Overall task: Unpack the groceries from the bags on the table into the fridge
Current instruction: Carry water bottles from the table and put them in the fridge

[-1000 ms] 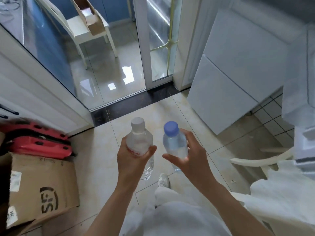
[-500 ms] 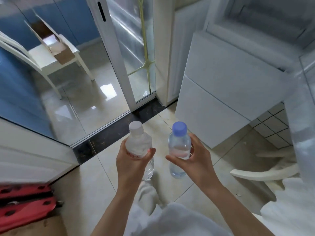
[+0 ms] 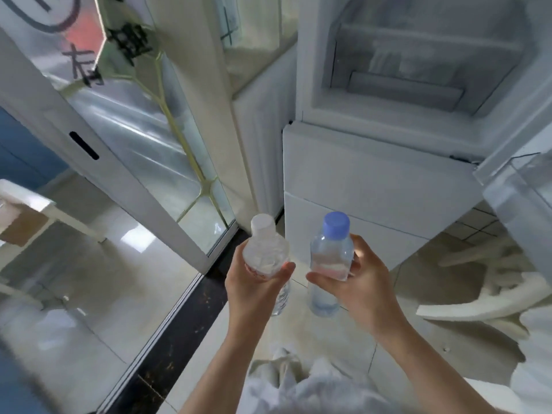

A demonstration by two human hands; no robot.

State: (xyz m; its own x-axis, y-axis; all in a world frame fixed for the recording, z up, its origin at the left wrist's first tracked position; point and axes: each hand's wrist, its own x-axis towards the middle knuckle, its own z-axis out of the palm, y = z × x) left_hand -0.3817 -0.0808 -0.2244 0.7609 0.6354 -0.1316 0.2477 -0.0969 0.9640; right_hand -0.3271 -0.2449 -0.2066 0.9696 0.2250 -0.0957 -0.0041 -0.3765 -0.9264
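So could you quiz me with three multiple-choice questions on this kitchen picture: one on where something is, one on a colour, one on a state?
1. Where is the white-capped bottle?
A. in the left hand
B. on the floor
C. inside the fridge

2. What colour is the cap of the bottle in the right hand?
A. red
B. blue
C. green

3. What state is the upper part of the fridge in?
A. shut
B. open, shelves showing
C. hidden by a curtain

Answers:
1 A: the left hand's fingers wrap round the bottle.
2 B: the blue-capped bottle shows its cap plainly.
3 B: the fridge door stands swung out at right, and the shelves inside are in view.
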